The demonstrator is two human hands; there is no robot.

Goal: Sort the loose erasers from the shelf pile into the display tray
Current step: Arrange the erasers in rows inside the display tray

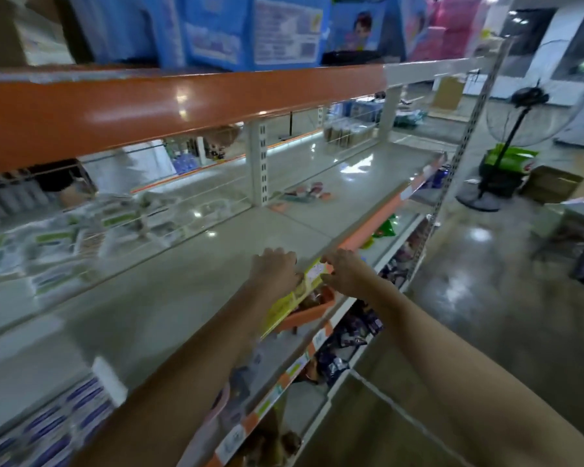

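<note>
A yellow display tray point(309, 281) with a pale label sits tilted at the front edge of the grey shelf point(189, 281). My left hand point(277, 269) grips its shelf-side edge with curled fingers. My right hand point(346, 273) holds its far end from the aisle side. Just under the yellow tray an orange tray point(305, 313) shows, with brownish items in it. A small pile of loose pink and teal erasers point(305, 193) lies farther back on the shelf, beside the white upright post point(260, 163). Motion blur hides the details.
Packaged goods point(58, 237) lie behind a wire rail at the shelf's left. An orange beam point(182, 102) with blue boxes on top runs overhead. Lower shelves point(344, 342) hold dark packets. A standing fan point(506, 146) and cardboard boxes stand in the aisle at right.
</note>
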